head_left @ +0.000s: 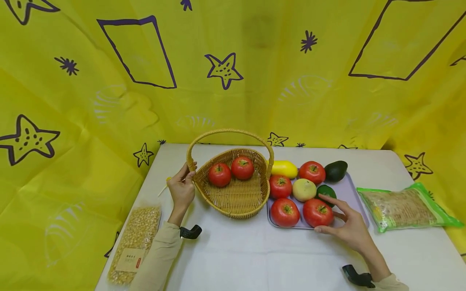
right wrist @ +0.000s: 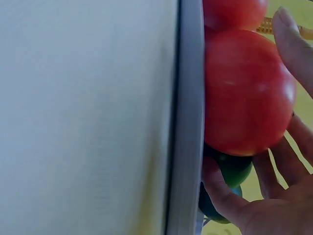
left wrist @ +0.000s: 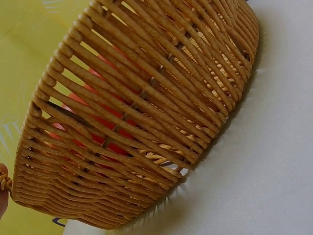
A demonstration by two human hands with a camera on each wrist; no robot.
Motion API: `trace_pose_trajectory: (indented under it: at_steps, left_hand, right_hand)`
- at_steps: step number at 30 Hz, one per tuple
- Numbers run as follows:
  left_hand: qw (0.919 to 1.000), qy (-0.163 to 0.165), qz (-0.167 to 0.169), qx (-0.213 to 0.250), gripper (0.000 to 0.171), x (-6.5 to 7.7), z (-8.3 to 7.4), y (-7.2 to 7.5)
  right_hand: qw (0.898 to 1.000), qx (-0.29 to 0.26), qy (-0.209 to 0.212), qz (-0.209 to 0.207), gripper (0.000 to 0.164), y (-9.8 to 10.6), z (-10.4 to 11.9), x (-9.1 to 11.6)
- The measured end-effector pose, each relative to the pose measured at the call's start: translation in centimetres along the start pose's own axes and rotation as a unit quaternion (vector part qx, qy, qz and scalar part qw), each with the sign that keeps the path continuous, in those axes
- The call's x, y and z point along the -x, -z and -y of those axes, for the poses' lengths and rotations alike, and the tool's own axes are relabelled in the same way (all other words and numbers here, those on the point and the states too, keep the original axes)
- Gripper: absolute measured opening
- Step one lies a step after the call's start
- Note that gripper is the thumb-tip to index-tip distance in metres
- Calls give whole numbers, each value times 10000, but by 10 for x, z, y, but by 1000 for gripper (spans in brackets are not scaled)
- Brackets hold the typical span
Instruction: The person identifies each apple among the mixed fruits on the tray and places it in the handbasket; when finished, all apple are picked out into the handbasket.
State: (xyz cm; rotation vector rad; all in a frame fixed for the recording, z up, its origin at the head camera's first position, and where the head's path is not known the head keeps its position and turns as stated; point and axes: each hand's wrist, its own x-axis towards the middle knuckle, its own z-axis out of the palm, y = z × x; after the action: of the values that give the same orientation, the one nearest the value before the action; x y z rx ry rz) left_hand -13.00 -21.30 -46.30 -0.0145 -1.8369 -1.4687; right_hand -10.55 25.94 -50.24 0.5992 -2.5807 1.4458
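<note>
My left hand (head_left: 182,190) grips the wicker basket (head_left: 238,202) where its arched handle meets the left rim. The basket stands tilted, its opening toward me, with two red apples (head_left: 219,174) inside. Through the weave, the left wrist view shows red fruit, with only a fingertip at the left edge. My right hand (head_left: 349,226) is spread around a red apple (head_left: 318,213) at the tray's front edge, thumb in front and fingers behind. In the right wrist view, the thumb stands apart from that apple (right wrist: 247,93) while other fingers lie close beside it.
The lilac tray (head_left: 354,198) also carries more red apples (head_left: 285,212), a pale round fruit (head_left: 304,190), a green fruit (head_left: 326,195), an avocado (head_left: 336,171) and a yellow oblong fruit (head_left: 284,169). A green-edged packet (head_left: 404,206) lies right, a bag of corn kernels (head_left: 140,230) left.
</note>
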Motion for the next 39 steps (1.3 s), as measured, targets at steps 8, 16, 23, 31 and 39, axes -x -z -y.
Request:
trace_pose_trajectory:
  at_steps: [8,16,23,31,39]
  left_hand:
    - [10000,-40,36,61,37,-1,-1,1]
    - [9999,-71,29,97,36,-2,0,1]
    - [9999,-71,68,94,37,-1,0,1]
    - [9999,-37,96,79,38,0,1,1]
    - [9999,-58,88,10,37,0,-2,2]
  right_hand:
    - [9977,621,239,-96,94,-6,0,0]
    - [9978,625,210,-94,92,-6,2,-2]
    - [9984,545,70,-137,88,-6,4,-2]
    - [9990,302,-312,-80,84,4,10,-3]
    - [9990,-28,-382,228,81,16,21,-7]
